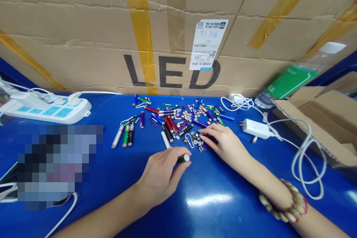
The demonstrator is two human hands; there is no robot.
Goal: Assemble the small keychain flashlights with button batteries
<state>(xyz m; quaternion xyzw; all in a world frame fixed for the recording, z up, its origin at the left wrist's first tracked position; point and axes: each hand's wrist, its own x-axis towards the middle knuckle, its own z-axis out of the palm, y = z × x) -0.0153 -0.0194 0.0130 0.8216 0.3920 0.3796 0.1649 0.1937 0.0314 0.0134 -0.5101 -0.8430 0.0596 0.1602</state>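
Note:
My left hand (163, 173) is closed around a small green keychain flashlight (184, 158), whose silver end sticks out past my thumb. My right hand (223, 142) reaches forward with its fingertips pinched among small silver button batteries (196, 138) on the blue table (206, 197). Whether they grip one I cannot tell. A heap of small flashlights (170, 121) in red, purple, black, silver and green, with coloured carabiner clips (208, 113), lies just beyond both hands. A beaded bracelet (284, 204) sits on my right wrist.
A large cardboard box marked LED (173, 37) stands along the table's far edge. A white power strip (47, 109) with plugs lies at left. A white charger (256, 128) with looping cable lies at right, beside an open cardboard box (320, 126) and a plastic bottle (292, 80).

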